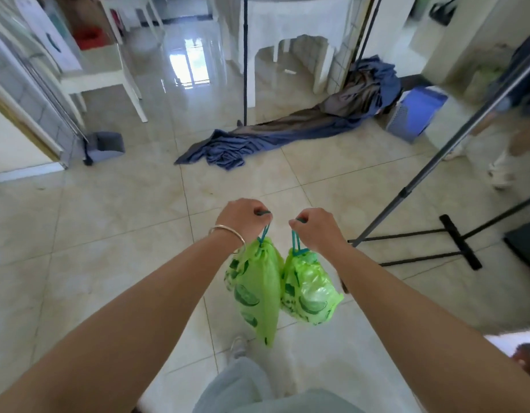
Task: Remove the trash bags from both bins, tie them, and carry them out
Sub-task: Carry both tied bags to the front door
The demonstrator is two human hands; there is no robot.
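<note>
Trash bags (283, 289) above tiled floor (109, 234)

A home interior, a tiled living or dining space. Glossy beige floor tiles (114, 222) run throughout. A white table (290, 31) stands at the far side; left of it sits a white chair (103, 81), and below its right end lies crumpled blue bedding (287, 135) with a blue laundry basket (414, 114) just beyond.

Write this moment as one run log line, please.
phase: carrying out | left hand: shut on left green bag drawstring | right hand: shut on right green bag drawstring | bags: cinched, hanging | ahead: blue cloth on floor
</note>
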